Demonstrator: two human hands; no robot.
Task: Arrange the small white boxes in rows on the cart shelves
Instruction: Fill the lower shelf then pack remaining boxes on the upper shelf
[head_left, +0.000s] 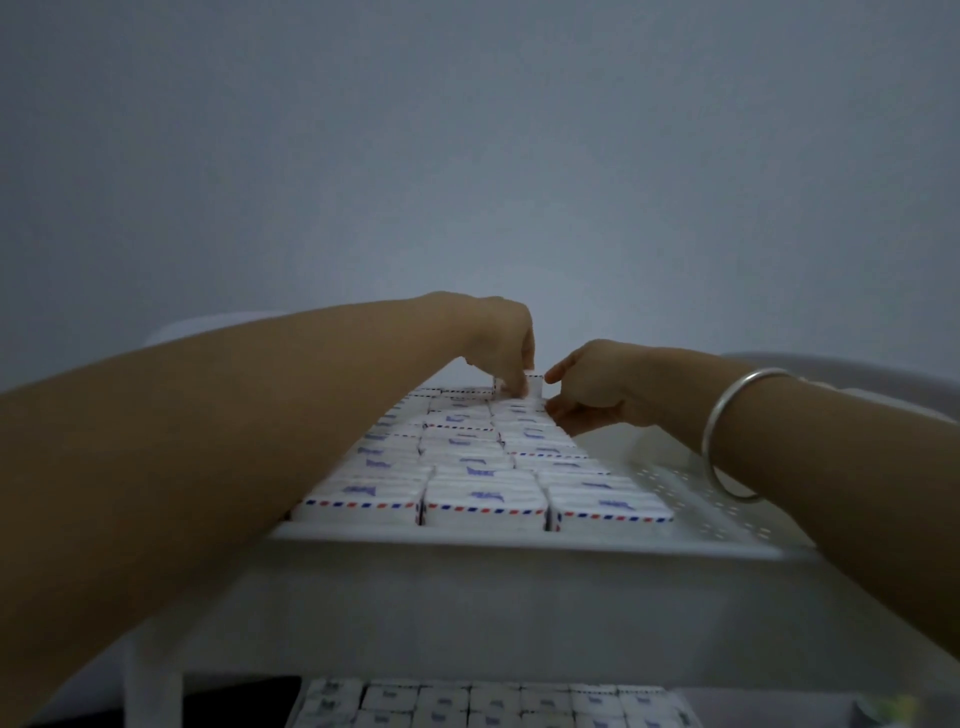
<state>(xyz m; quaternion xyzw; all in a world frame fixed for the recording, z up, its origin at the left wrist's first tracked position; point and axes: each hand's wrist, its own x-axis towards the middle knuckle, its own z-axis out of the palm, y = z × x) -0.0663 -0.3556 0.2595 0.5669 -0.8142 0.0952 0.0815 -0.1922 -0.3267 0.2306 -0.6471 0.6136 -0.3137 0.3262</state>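
Observation:
Several small white boxes (483, 501) with red-and-blue striped edges lie in three rows on the top shelf (519, 540) of a white cart. At the far end of the rows my left hand (501, 343) reaches down, its fingertips pinching one small white box (535, 385) that stands above the others. Just to its right, my right hand (592, 387) has its fingers stretched toward that box and the end of the right row; whether they touch it is unclear. A silver bangle (727, 431) sits on my right wrist.
A bare perforated strip (696, 488) of the top shelf runs along the right of the rows. A lower shelf packed with more white boxes (493, 704) shows below the front rim. A plain grey wall (467, 156) stands behind the cart.

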